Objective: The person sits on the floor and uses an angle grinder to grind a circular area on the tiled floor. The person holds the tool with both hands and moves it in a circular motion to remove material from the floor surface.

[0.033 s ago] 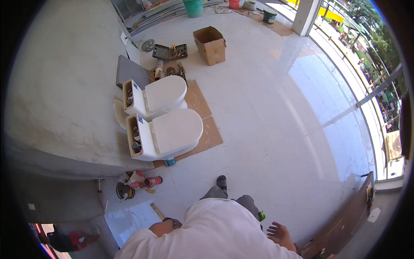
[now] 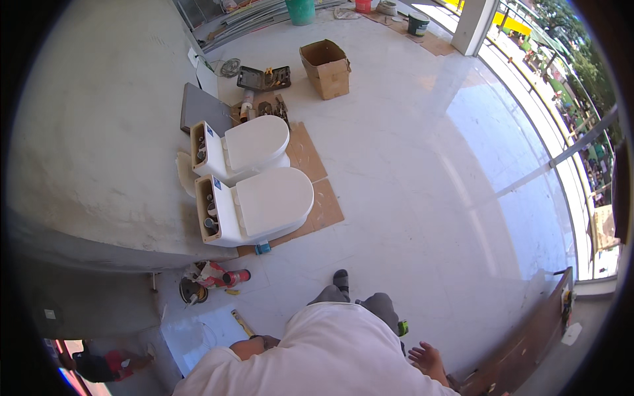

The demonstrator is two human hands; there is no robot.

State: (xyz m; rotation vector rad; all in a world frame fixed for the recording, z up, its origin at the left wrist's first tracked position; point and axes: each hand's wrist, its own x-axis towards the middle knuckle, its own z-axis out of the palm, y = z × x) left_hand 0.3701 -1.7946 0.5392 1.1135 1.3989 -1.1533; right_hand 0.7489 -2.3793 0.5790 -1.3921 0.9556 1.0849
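Observation:
My right hand [image 2: 426, 360] hangs beside my right hip, fingers apart, holding nothing. Close to it a bright green object [image 2: 403, 327], perhaps a tape measure, sits at my waist. My left arm bends in at my side; a dark wristband [image 2: 269, 341] shows, but shirt and body hide the fingers. Ahead on the left stand two white toilets, the nearer one [image 2: 274, 201] and the farther one [image 2: 257, 142], lids down and cisterns uncovered. Cardboard [image 2: 328, 204] lies under them. A yellow level [image 2: 242, 322] lies near my left arm.
An open cardboard box [image 2: 330, 76], a black tool case [image 2: 264, 78] and a green bucket [image 2: 300, 12] stand farther ahead. Left are a bare wall [image 2: 99, 132] and a red caulking tube [image 2: 236, 277]. A brown board [image 2: 528, 336] is at right. Another person [image 2: 99, 366] is at lower left.
The view has shifted very slightly, so the room's things sit a little farther right. My right hand hangs open in both frames.

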